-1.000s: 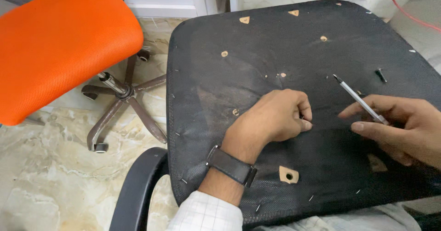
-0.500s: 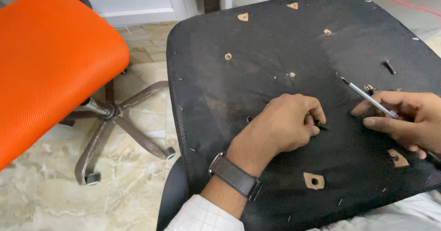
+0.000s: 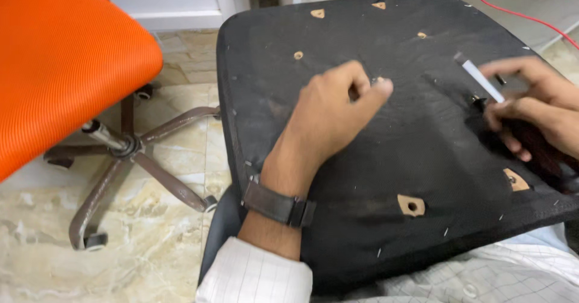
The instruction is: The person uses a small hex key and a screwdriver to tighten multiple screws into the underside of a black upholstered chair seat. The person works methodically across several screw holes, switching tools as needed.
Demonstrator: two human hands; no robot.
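A black chair seat lies upside down across my lap, its underside dotted with several tan-edged holes. My left hand, with a dark watch at the wrist, hovers over the middle of the seat. Its thumb and forefinger are pinched together beside a small pale hole; blur hides whether anything is between them. At the right edge my right hand grips a screwdriver with a silver shaft and dark handle. The tip points up and to the left, just above the seat.
An orange office chair stands at the left on a brown star base with castors. Beige marble floor lies below it. A white cabinet base runs along the back, and a red cable crosses the far right.
My left hand has lifted and moved up toward the seat's middle hole. My right hand has shifted up and right with the screwdriver. The camera has moved closer.
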